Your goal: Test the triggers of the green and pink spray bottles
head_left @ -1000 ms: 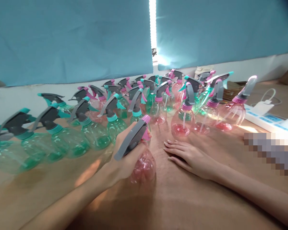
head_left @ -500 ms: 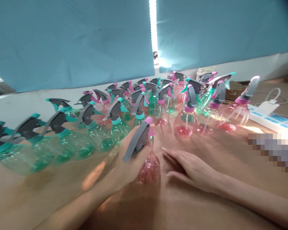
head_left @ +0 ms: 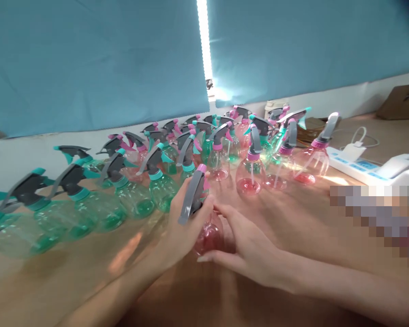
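My left hand (head_left: 186, 222) is wrapped round the neck of a pink spray bottle (head_left: 209, 238) with a grey trigger head and pink nozzle. The bottle is near the middle of the table, its trigger head tilted. My right hand (head_left: 255, 245) holds the bottle's round body from the right, thumb on the near side and fingers on the far side. Some fingertips are hidden behind the bottle. Just left of my left hand is a green spray bottle (head_left: 162, 188). Behind and to the right stands a pink spray bottle (head_left: 250, 177).
A row of green spray bottles (head_left: 105, 211) runs along the left. Several mixed pink and green ones crowd the back beneath blue blinds (head_left: 98, 59). At the right lies a white power strip (head_left: 356, 165) with plugs and a cable. A blurred-out patch (head_left: 381, 218) lies nearer.
My right hand has moved left from the tabletop onto the pink bottle's body. My left hand keeps its grip on the neck. The view has turned slightly right.
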`<state>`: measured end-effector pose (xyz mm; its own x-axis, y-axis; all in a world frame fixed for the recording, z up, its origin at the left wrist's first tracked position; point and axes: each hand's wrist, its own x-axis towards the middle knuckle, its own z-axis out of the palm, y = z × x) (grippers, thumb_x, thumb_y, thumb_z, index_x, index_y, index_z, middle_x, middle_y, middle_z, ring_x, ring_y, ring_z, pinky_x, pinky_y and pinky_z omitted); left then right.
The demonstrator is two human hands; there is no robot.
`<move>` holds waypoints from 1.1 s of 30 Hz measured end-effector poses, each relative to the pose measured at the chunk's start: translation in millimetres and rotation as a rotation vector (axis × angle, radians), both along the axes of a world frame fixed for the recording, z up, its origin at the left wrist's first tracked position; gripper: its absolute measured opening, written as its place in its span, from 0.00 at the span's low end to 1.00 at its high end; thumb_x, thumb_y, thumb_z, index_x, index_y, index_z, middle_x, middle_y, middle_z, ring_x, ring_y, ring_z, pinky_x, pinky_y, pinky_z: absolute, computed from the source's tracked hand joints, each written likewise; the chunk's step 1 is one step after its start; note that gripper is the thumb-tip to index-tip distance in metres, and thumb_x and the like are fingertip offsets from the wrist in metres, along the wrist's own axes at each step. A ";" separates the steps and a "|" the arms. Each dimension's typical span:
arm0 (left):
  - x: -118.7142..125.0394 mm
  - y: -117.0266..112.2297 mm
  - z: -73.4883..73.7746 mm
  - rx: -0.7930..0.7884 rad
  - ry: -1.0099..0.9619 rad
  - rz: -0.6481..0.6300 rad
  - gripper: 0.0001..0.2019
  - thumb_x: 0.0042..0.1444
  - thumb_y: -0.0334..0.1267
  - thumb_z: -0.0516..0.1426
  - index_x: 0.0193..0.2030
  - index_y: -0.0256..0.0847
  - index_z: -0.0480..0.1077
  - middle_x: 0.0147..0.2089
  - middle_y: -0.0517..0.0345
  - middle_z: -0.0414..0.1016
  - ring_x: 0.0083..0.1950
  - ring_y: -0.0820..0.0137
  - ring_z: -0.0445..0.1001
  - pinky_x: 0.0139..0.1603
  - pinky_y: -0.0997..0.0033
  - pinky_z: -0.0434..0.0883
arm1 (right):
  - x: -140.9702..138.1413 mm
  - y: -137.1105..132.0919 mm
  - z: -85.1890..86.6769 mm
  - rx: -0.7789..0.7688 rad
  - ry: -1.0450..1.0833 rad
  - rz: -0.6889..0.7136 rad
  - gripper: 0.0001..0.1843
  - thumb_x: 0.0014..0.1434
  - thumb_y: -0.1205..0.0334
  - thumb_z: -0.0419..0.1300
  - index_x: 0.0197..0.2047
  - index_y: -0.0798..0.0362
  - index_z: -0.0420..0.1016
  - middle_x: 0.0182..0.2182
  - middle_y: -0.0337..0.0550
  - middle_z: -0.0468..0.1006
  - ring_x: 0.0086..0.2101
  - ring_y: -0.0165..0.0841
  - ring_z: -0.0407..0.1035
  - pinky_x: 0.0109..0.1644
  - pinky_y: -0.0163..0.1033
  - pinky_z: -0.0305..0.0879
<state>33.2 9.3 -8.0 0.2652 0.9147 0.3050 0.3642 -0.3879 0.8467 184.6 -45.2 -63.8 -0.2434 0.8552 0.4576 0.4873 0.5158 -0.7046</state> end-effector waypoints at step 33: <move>-3.0 -3.1 -64.6 -0.028 0.181 -0.028 0.09 0.61 0.37 0.53 0.48 0.44 0.64 0.47 0.53 0.68 0.45 0.64 0.70 0.30 0.71 0.68 | 22.2 93.4 8.2 0.269 -0.564 -0.602 0.30 0.63 0.44 0.55 0.51 0.66 0.69 0.43 0.62 0.75 0.42 0.50 0.63 0.46 0.52 0.59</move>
